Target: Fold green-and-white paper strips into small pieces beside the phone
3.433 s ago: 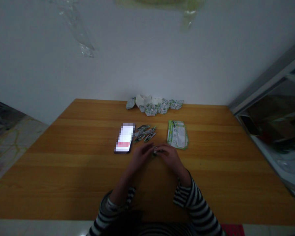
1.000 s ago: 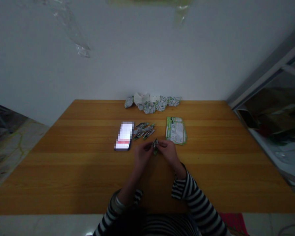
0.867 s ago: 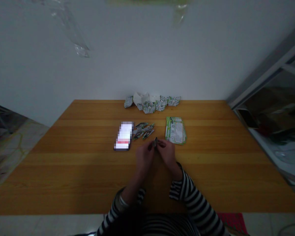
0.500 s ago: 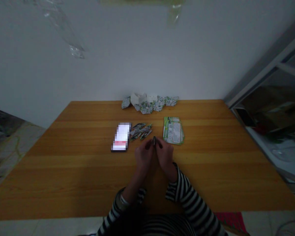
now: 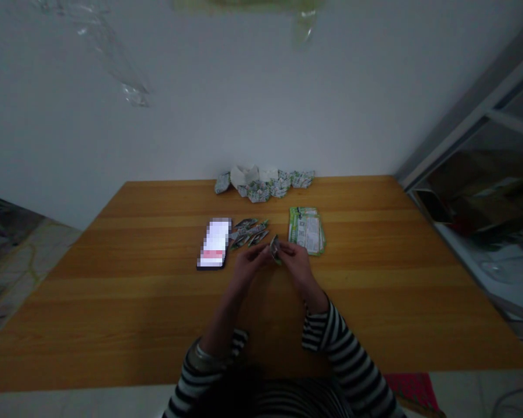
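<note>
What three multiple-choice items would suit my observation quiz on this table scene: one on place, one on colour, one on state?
1. Where is the phone relative to the small folded paper pieces?
A. To their left
B. To their right
C. On top of them

2. What colours are the sleeve stripes?
A. Red and white
B. Black and white
C. Green and yellow

3. Where is the folded paper piece?
A. Flat on the table
B. Held up between both hands
C. Under the phone

Answers:
1. A: the phone lies just left of the pieces.
2. B: dark and pale bands alternate.
3. B: the left hand and right hand grip it.
</note>
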Demonstrator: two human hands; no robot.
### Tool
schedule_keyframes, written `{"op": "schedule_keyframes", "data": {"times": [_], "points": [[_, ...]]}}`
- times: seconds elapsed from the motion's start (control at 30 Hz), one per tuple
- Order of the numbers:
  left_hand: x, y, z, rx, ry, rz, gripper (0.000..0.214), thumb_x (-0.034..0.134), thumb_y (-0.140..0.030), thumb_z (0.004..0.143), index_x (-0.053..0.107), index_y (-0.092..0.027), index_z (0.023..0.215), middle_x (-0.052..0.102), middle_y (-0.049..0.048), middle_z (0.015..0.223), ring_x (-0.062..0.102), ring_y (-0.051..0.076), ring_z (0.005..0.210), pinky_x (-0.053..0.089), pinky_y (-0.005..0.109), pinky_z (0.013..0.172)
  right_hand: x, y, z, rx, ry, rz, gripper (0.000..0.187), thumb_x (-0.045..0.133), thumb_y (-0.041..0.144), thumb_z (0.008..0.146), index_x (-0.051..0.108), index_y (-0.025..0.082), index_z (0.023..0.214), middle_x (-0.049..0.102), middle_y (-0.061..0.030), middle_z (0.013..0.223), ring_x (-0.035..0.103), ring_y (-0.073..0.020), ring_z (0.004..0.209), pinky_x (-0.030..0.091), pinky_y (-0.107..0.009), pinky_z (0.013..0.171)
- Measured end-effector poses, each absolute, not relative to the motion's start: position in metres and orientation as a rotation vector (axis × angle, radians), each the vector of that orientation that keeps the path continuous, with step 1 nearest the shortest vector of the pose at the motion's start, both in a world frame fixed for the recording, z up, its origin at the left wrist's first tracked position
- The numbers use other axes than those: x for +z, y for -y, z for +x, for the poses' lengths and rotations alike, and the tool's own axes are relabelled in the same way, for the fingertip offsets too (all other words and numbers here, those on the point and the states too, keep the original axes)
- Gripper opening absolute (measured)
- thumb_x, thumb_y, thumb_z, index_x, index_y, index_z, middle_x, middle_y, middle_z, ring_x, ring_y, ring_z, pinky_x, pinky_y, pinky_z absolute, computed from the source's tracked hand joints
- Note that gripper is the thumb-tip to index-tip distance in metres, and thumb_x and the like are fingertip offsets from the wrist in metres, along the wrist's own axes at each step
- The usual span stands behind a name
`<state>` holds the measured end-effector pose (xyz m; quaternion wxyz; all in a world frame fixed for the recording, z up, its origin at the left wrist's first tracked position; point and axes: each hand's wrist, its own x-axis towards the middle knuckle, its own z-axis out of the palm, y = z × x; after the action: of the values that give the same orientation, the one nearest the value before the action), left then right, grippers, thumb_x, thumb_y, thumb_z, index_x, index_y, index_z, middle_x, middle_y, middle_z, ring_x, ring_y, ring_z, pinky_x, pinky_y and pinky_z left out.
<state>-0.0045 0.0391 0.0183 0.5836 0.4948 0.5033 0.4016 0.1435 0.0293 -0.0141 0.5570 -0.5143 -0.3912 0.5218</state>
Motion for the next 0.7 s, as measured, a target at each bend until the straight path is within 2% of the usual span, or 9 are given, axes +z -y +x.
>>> {"op": "schedule_keyframes", "data": {"times": [0.13, 0.33, 0.43, 0.57, 0.63, 0.7], "points": [[0.022, -0.043, -0.013, 0.846, -1.112, 1.125, 0.053, 0.075, -0.043, 0.071, 0.068, -0.016, 0.116, 0.075, 0.0088, 0.097, 0.069, 0.021, 0.079, 0.054, 0.029, 0.071, -0.013, -0.028, 0.144, 1.438, 0.899, -1.099, 0.035, 0.077, 0.037, 0.064, 0.074, 0.018, 0.093, 0.077, -0.0066, 0.089, 0.072, -0.0236, 0.08, 0.056, -0.037, 0.078], [0.01, -0.046, -0.002, 0.867, -1.082, 1.203, 0.048, 0.082, -0.041, 0.06, 0.072, -0.015, 0.1, 0.075, 0.0073, 0.091, 0.069, 0.023, 0.084, 0.053, 0.033, 0.08, -0.017, -0.021, 0.133, 1.17, 1.03, -1.266, 0.022, 0.068, 0.023, 0.067, 0.073, 0.018, 0.088, 0.076, -0.0065, 0.088, 0.072, -0.0231, 0.079, 0.057, -0.035, 0.074], [0.012, -0.045, -0.002, 0.861, -1.084, 1.157, 0.047, 0.082, -0.043, 0.06, 0.072, -0.015, 0.097, 0.075, 0.0064, 0.089, 0.068, 0.022, 0.08, 0.052, 0.03, 0.074, -0.015, -0.021, 0.134, 1.218, 0.998, -1.237, 0.022, 0.071, 0.028, 0.068, 0.071, 0.017, 0.087, 0.076, -0.0068, 0.087, 0.071, -0.0228, 0.079, 0.057, -0.034, 0.073], [0.019, -0.048, -0.006, 0.943, -1.193, 1.108, 0.04, 0.08, -0.047, 0.061, 0.068, -0.015, 0.08, 0.07, 0.0023, 0.074, 0.064, 0.016, 0.066, 0.048, 0.024, 0.06, -0.005, -0.021, 0.136, 1.316, 0.923, -1.143, 0.033, 0.07, 0.043, 0.074, 0.066, 0.019, 0.096, 0.075, -0.0061, 0.089, 0.07, -0.0208, 0.081, 0.056, -0.032, 0.074], [0.021, -0.05, -0.006, 0.999, -1.264, 1.091, 0.039, 0.076, -0.051, 0.065, 0.063, -0.016, 0.073, 0.066, 0.0001, 0.063, 0.06, 0.014, 0.056, 0.044, 0.023, 0.054, -0.002, -0.021, 0.135, 1.3, 0.927, -1.103, 0.037, 0.067, 0.05, 0.077, 0.063, 0.021, 0.101, 0.074, -0.0053, 0.092, 0.07, -0.0198, 0.081, 0.056, -0.03, 0.073], [0.02, -0.052, -0.004, 1.017, -1.305, 1.11, 0.04, 0.07, -0.055, 0.071, 0.058, -0.017, 0.068, 0.06, -0.0021, 0.055, 0.056, 0.012, 0.048, 0.041, 0.022, 0.048, -0.002, -0.021, 0.132, 1.274, 0.962, -1.106, 0.04, 0.069, 0.052, 0.074, 0.064, 0.021, 0.098, 0.073, -0.0047, 0.092, 0.069, -0.0197, 0.081, 0.055, -0.029, 0.072]]}}
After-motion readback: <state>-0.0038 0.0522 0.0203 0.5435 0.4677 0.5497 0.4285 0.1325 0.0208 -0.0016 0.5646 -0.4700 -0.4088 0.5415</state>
